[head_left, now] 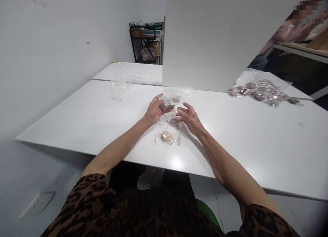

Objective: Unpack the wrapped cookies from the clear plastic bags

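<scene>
My left hand [153,111] is closed on a clear plastic bag [169,98] with a few small wrapped pieces inside. To the right of the bag, my right hand [191,121] is open, its fingers bent and apart, holding nothing that I can see. Below the hands on the white table lies a clear packet with a round tan piece [166,137]. A second small wrapped piece [173,121], brownish grey, lies just above it, close to my right fingertips. What the pieces are, I cannot make out.
A pile of small wrapped pieces [261,91] lies at the right by a grey partition [205,39]. Crumpled clear plastic bags [120,85] are at the back left. A dark shelf rack [143,37] stands behind. Another person is partly visible at the top right.
</scene>
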### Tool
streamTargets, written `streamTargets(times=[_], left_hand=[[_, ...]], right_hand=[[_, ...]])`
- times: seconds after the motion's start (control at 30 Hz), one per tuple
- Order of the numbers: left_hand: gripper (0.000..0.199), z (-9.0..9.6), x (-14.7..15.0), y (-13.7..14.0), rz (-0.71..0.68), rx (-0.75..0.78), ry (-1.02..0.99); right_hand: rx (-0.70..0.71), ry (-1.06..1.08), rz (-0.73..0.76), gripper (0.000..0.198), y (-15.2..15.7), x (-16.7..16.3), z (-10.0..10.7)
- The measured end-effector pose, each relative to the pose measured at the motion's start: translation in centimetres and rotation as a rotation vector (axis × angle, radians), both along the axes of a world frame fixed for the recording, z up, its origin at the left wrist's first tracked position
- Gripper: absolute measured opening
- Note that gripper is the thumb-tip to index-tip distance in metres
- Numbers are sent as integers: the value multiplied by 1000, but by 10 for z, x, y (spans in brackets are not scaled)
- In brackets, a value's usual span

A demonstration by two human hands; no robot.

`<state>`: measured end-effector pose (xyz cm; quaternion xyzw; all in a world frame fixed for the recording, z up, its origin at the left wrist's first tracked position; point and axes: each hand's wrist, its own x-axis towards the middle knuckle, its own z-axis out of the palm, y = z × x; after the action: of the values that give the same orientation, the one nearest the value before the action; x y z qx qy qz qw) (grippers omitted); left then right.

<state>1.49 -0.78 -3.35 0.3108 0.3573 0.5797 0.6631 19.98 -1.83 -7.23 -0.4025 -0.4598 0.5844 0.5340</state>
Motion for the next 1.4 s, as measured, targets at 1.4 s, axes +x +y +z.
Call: streamTargets(times=[1.4], left_hand=[[97, -14, 12, -57, -713, 78, 184]], right_hand=[[263, 275, 19, 54, -9, 12, 22]])
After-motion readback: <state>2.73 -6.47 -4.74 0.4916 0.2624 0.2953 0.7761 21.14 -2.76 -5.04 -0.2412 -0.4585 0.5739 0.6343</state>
